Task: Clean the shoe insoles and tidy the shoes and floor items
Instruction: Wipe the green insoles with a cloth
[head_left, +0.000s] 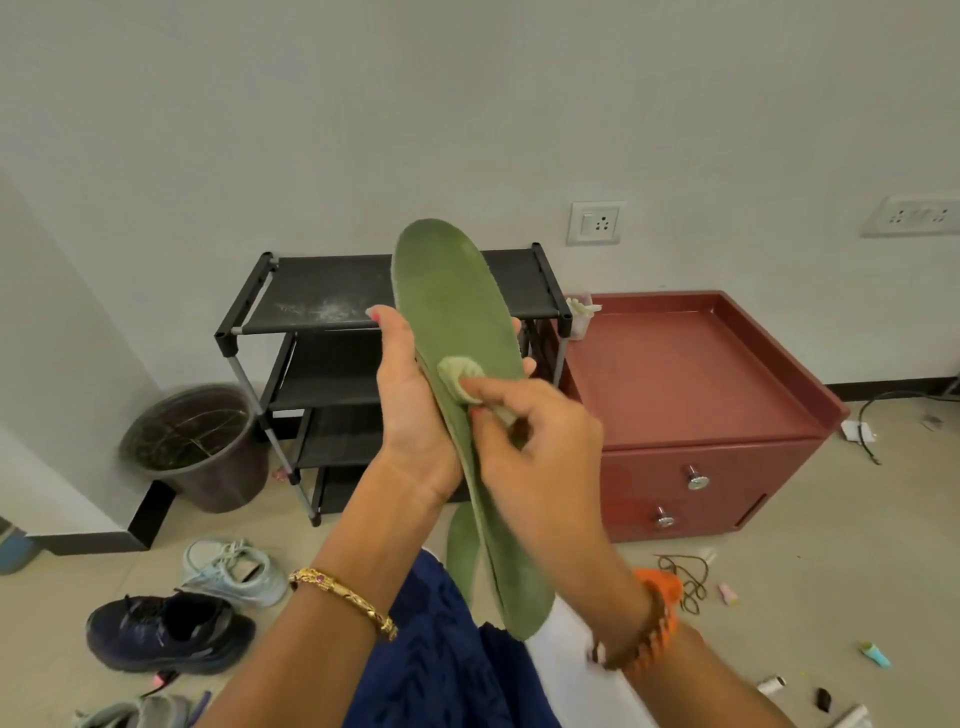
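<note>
Far left, a dark pot (195, 447) stands on the floor against the wall, dry stems inside. In front of it lie a pale shoe (234, 571) and a navy shoe (169, 631), side by side and nearly touching; a grey shoe (137, 713) is cut off at the bottom edge.

A black rack (322, 296) stands against the wall, its top shelf dusted white.

The left hand (413, 415) holds the insole (460, 353) upright before the rack, thumb on the near edge, fingertips wrapped round the far edge. A second insole (462, 551) shows behind and below it; what supports it cannot be told.

The right hand (535, 447) pinches a pale wad of cloth (460, 376) and presses it to the middle of the insole's face; remaining fingers are curled.

Right of the rack, touching it, sits a red cabinet (691, 374) with two knobs. On the floor to its right: a brown lace (685, 574), a cable (872, 421), and small scattered items too small to identify.
</note>
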